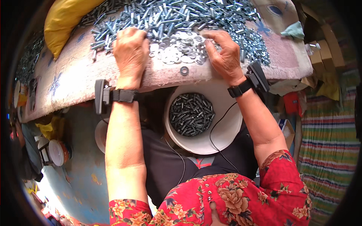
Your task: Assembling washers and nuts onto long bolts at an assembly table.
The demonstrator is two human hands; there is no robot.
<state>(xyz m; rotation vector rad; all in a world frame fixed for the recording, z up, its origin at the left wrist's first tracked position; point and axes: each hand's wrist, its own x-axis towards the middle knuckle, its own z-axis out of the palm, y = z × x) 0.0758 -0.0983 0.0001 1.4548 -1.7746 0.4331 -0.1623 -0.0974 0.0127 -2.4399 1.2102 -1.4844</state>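
On a cloth-covered table, my left hand (131,52) rests palm down at the near edge of a heap of metal bolts (158,19). Its fingers curl under, and whatever they hold is hidden. My right hand (225,54) is at the right side of a pile of flat washers (183,47), thumb and forefinger bent close together. Something small may sit between those two tips, too small to make out. Between the hands, near the table edge, lies a single dark washer (184,71). A mass of small nuts (250,45) spreads to the right of my right hand.
A white bucket (230,128) part filled with dark bolts (191,114) stands between my knees, under the table edge. A thin cable (213,139) crosses it. A yellow cloth bag (66,22) lies at the far left. Cardboard boxes (328,45) stand at the right.
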